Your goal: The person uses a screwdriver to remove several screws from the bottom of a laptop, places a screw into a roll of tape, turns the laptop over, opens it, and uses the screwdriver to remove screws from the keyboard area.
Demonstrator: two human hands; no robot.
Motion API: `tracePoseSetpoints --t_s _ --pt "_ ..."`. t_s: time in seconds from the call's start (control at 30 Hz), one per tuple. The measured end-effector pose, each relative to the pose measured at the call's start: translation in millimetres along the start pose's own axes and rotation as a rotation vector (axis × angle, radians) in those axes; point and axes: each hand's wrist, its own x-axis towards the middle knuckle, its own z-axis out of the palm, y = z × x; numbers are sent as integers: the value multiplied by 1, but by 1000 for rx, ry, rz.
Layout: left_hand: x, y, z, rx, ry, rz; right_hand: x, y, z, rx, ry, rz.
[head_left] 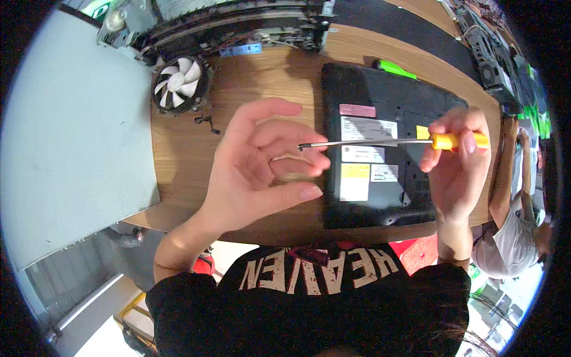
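**Screwdriver held level above an upturned laptop**

The screwdriver (395, 141) has a thin metal shaft with a dark tip and a yellow-orange handle. It lies nearly horizontal, spanning the gap between the two hands, with its tip pointing toward the person's left. The right hand (458, 163) pinches the handle between thumb and curled fingers, closed firmly around it, wrist coming up from the lower edge. The left hand (262, 163) is spread wide and holds nothing: palm turned inward, fingers loosely bent, thumb stretched out below them. The shaft's tip sits just at the left hand's fingertips (318, 160); whether it touches them cannot be told.

Beneath and between the hands lies a black laptop (380, 202), underside up, bearing white, pink and yellow stickers. It rests on a wooden table (190, 149). Beyond the left hand stands a round cooling fan (180, 83) with white blades; farther off, a dismantled machine chassis (238, 27). Beyond the right hand, a green object (395, 69) shows at the laptop's far edge. Another person (511, 232) sits outside the right hand.
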Motion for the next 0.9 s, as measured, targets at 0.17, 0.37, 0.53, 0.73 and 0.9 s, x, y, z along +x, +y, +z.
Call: tracePoseSetpoints --t_s 0.17,0.37,0.53,0.73,0.9 --pt "6 -18 25 -150 -66 -37 -33 -8 -29 31 155 -94" --pt "13 -46 51 -108 -79 7 -61 -12 -54 31 328 -68" --pt "19 -59 75 -74 -26 -58 -79 -8 -77 68 380 -92" --pt "30 -65 93 -1 -37 -162 -99 -10 -97 76 412 -124" --pt "39 -68 105 253 -82 -121 -109 -21 -107 14 378 -207"
